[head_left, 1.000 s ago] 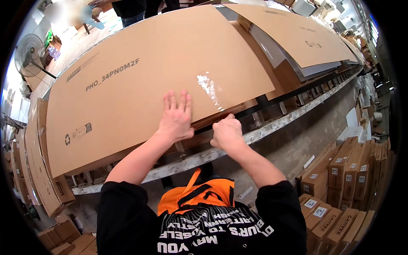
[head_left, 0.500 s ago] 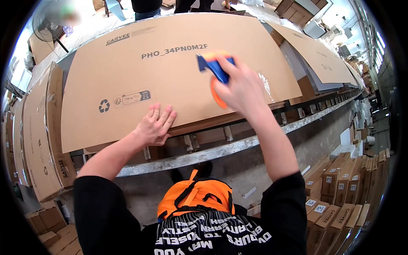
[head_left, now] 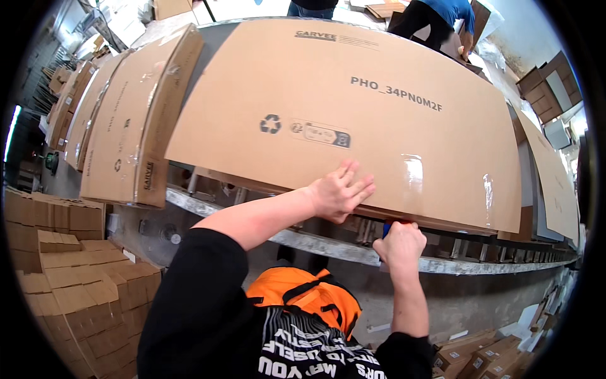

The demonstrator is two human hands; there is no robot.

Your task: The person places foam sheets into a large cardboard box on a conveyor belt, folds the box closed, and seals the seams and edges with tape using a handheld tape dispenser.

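A: Why is the left hand [head_left: 338, 192] spread flat like that?

B: It presses palm-down, fingers fanned, on the near edge of the large flat brown cardboard carton [head_left: 353, 120], most likely to keep that edge steady. It closes on nothing.

A: And the right hand [head_left: 399, 243]?

B: Just below the carton's near edge, right of the left hand, its grip is curled tight around a small blue tool [head_left: 387, 226] with a trace of red. Only a sliver shows, so I cannot tell what kind of tool it is.

A: Where does the carton lie?

B: Across the grey metal roller conveyor [head_left: 328, 243], overhanging its near rail. Left of it another taped brown carton [head_left: 142, 114] rests on the same line.

A: How does the carton look?

B: Wide, thin and smooth, with dark print and a recycling mark on top, and glossy clear tape [head_left: 413, 174] crossing its near edge, right of the left hand.
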